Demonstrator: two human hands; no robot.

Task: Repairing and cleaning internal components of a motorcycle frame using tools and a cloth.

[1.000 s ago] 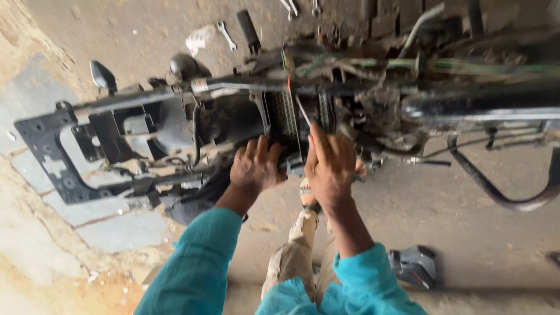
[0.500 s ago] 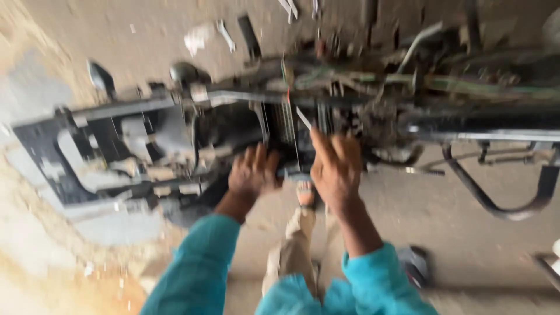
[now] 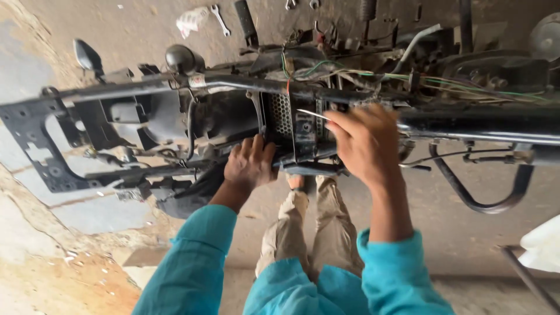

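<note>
A stripped motorcycle frame lies across the view, black tubes and loose coloured wires exposed. My left hand grips the lower frame rail beside a perforated black panel. My right hand is raised over the middle of the frame and pinches a thin white strip, like a cable tie, between thumb and forefinger. Both arms wear teal sleeves. My knees in tan trousers show below the frame.
A spanner, a crumpled rag and a black bar lie on the concrete floor beyond the frame. A curved black guard tube hangs at the right. White plastic sits at the right edge.
My right hand has lifted from the frame's underside and moved right, the thin white strip now pinched in its fingers. My left hand stays on the lower rail. The camera moved closer.
</note>
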